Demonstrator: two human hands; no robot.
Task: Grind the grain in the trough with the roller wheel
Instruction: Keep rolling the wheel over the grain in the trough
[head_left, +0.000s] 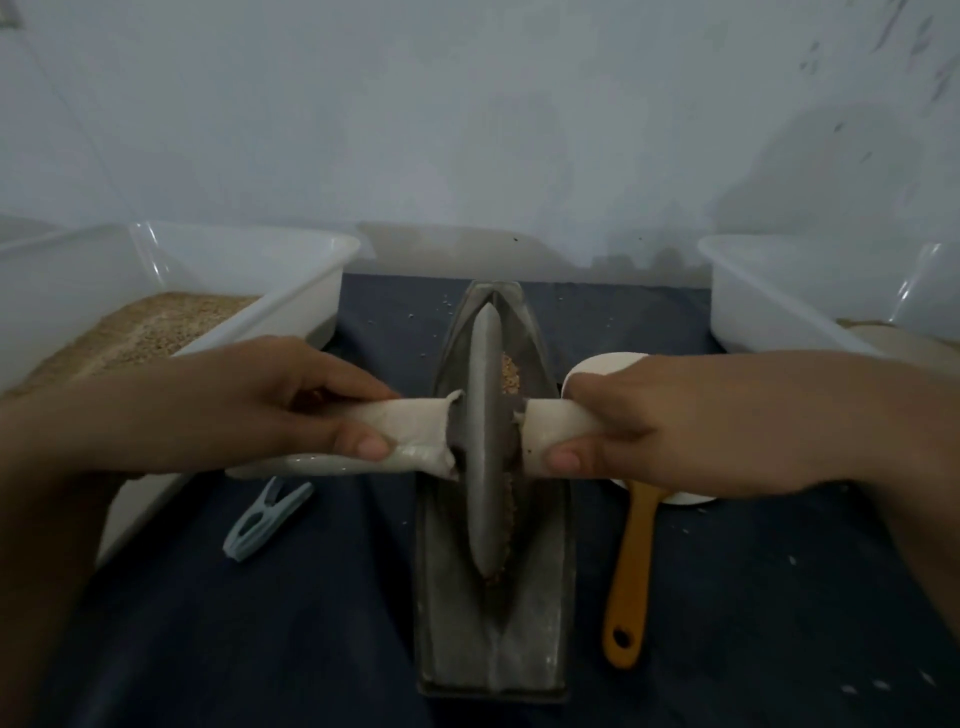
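— While the roller wheel (485, 441) stands upright on its edge in the groove of the trough (493, 597), where exactly is the grain (510, 375)?

— Some of it shows just beyond the right hand (670, 421), on the far side of the axle, piled against the wheel's right face. More clings along the wheel's near rim, below the level of both hands (it looks browner and finer there, though the blur makes that hard to swear to).

— And the hands?

— The left hand (270, 410) is wrapped round the cloth-covered handle (410, 431) on its side of the wheel, thumb underneath, fingers over the top. The right hand grips the matching handle opposite in the same way. Both are closed firmly on the axle, with the wheel between them.

— How far along would you say?

— Partway, I'd judge. The far pile still reads as whole kernels, so more passes along the groove are needed.

— What lies around?

— Beyond the left hand sits a white tub (218, 291) holding pale meal or grain. Below that hand lies a blue clothes peg (265, 517). Under the right hand, an orange-handled brush (631, 577) rests on the dark cloth (260, 649), and beyond that hand stands a second white tub (779, 291).
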